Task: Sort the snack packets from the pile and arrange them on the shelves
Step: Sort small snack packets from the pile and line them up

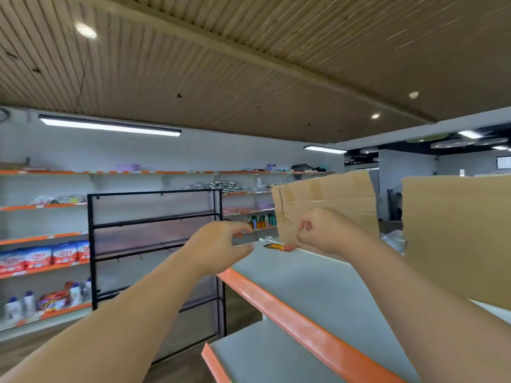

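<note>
Matt brown cardboard (326, 205) is standing on the smooth grey shelf (312, 286), whose glossy orange edge strip (279, 308) is catching light; left of the shelf, a black metal rack (154, 217) is looking matt.

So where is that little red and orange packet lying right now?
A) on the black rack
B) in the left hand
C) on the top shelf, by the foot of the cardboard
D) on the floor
C: the packet lies flat on the grey top shelf at the base of the cardboard sheet, in neither hand.
</note>
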A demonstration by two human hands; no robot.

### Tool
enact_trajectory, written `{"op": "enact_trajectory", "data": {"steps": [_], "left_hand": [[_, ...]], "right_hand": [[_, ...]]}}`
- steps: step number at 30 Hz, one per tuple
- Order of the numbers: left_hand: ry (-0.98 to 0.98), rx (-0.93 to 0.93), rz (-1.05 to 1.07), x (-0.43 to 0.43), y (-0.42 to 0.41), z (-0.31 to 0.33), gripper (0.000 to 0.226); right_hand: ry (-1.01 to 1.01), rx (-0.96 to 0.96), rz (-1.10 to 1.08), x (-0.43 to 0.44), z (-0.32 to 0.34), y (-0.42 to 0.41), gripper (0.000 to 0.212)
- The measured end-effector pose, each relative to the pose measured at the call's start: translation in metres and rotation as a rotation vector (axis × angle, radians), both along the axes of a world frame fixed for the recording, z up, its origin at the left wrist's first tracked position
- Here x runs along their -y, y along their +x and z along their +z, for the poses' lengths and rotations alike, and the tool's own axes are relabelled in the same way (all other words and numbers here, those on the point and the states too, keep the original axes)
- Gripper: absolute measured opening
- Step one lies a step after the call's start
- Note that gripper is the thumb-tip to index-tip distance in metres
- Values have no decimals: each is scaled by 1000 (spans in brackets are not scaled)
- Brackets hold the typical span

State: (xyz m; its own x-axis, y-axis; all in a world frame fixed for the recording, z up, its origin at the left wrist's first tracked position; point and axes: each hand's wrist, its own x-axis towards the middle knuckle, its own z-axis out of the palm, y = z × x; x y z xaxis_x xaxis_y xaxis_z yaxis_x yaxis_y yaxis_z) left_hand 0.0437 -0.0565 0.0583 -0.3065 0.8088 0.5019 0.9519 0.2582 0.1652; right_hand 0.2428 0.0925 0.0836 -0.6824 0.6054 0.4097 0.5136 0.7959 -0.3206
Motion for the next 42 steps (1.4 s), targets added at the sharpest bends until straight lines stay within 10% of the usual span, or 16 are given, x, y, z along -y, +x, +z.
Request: {"op": "enact_trajectory", "data": {"steps": [42], "left_hand": [[-201,345,-609,-332,-283,-85,9]], "right_hand": [[-160,559,-368,-218,-89,-299,8]]}}
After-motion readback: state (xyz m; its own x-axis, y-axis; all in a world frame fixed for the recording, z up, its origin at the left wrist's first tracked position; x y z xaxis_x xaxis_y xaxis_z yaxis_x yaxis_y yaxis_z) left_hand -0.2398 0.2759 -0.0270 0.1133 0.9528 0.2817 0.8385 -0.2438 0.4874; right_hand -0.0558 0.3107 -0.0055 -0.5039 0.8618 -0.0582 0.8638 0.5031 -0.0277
